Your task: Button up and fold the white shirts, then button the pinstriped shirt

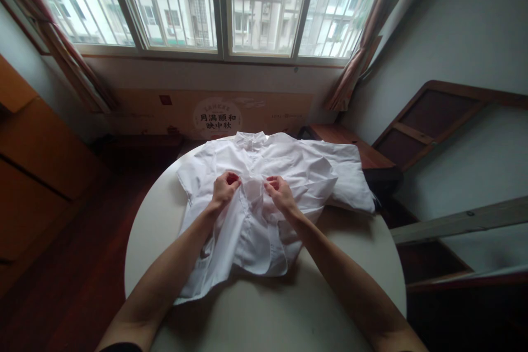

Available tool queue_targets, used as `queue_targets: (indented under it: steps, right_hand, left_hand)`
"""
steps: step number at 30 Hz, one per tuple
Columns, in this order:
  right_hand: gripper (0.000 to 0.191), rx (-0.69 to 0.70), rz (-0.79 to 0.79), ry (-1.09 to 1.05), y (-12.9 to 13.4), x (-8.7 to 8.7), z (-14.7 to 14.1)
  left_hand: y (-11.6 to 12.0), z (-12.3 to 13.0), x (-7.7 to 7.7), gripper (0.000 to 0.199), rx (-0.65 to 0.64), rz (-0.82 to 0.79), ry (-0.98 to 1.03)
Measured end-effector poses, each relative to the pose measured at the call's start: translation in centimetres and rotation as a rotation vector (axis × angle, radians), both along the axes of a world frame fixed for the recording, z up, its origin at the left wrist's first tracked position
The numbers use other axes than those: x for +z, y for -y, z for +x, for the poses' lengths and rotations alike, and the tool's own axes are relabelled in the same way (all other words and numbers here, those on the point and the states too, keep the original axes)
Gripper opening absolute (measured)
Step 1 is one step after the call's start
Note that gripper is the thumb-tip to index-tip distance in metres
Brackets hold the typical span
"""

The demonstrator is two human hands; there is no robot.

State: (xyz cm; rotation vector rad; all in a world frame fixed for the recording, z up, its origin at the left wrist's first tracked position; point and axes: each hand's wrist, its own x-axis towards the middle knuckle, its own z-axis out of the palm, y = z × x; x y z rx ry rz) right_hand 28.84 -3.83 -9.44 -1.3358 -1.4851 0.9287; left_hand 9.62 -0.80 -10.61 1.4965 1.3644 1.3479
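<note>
A white collared shirt [251,239] lies spread on a round table [154,236], its collar toward the window and its hem toward me. Its front edges are parted below the chest, and the fabric is creased. My left hand [225,187] pinches one front edge, thumb against fingers. Opposite it, a short gap away, my right hand [279,192] pinches the other front edge. Both hands hold the cloth slightly raised. Any buttons between the fingertips are too small to make out.
Folded white cloth [348,176] lies at the table's far right, partly under the shirt's sleeve. Beyond the table are a barred window [223,5] and a printed banner [264,113]. A wooden cabinet [37,159] stands left, a brown wooden desk [350,143] right.
</note>
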Motion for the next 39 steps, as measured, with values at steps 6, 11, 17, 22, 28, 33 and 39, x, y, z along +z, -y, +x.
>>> queue_targets:
  steps: [6,11,17,22,28,33,39]
  right_hand:
    - [0.053,0.205,0.113,0.915,4.9,0.9,3.4]
    - [0.016,0.256,0.189,1.026,6.5,-0.1,3.4]
    - [0.025,0.113,0.327,1.136,6.4,1.1,4.6]
    - [0.023,0.092,0.374,1.193,6.8,3.5,8.2]
    - [0.017,0.148,0.160,1.365,8.2,5.9,10.2]
    - [0.021,-0.032,0.544,0.871,8.7,7.2,5.1]
    - [0.013,0.142,0.365,0.361,7.6,4.3,-3.0]
  left_hand:
    - [2.2,-1.0,1.3,0.013,0.073,0.150,-0.474]
    - [7.9,0.4,1.3,0.026,-0.173,0.085,-0.705]
    - [8.2,0.4,0.0,0.015,-0.151,-0.117,-0.662]
    - [5.4,0.3,0.1,0.016,-0.092,-0.156,-0.402]
    - [4.4,0.5,0.5,0.026,-0.222,-0.221,0.168]
    - [5.1,-0.1,1.2,0.017,-0.271,-0.191,0.213]
    - [5.7,0.0,2.0,0.007,-0.245,-0.066,0.106]
